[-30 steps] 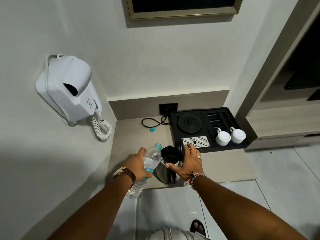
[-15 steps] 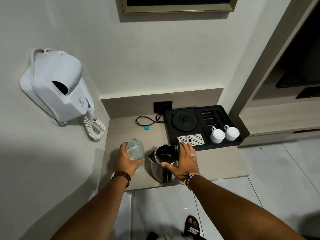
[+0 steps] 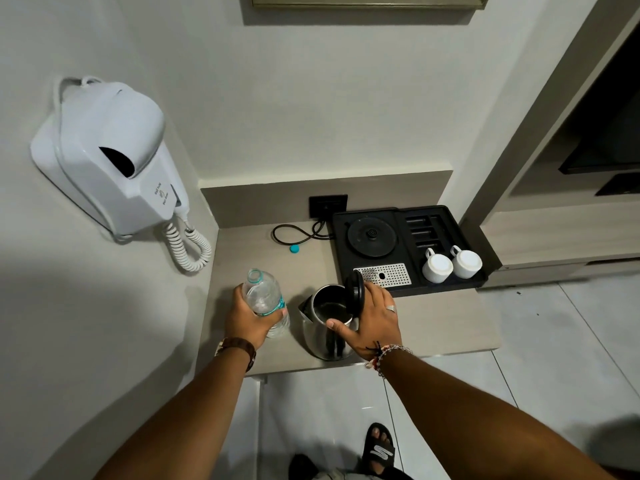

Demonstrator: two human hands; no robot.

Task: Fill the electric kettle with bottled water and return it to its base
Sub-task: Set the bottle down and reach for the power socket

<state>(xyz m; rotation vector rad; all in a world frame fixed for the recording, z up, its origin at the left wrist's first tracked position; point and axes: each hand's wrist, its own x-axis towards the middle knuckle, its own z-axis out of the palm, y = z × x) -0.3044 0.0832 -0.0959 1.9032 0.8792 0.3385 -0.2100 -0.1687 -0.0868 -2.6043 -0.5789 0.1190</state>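
Your left hand (image 3: 251,318) is wrapped around the water bottle (image 3: 266,299), which stands upright and uncapped on the bench (image 3: 443,327), just at 9 o'clock of the kettle (image 3: 325,327). Your right hand (image 3: 372,320) is closed on the kettle's handle side, thumb at the rim, with the lid (image 3: 358,289) swung up and open. The bottle looks nearly empty; only a little clear water may sit low in it, hard to tell behind your fingers. The kettle's dark interior shows a faint sheen, so judging by that and the drained bottle, the pour seems done, though the water level cannot be read.

What is left: shut the lid, then lift the kettle to its round base (image 3: 370,235), which waits bare in the black tray (image 3: 485,271) at 1 o'clock. Two white cups (image 3: 452,265) sit upside down at the tray's 4 o'clock corner. The blue cap (image 3: 294,249) lies on the bench at 12 o'clock from the bottle, beside the coiled cord (image 3: 294,233).
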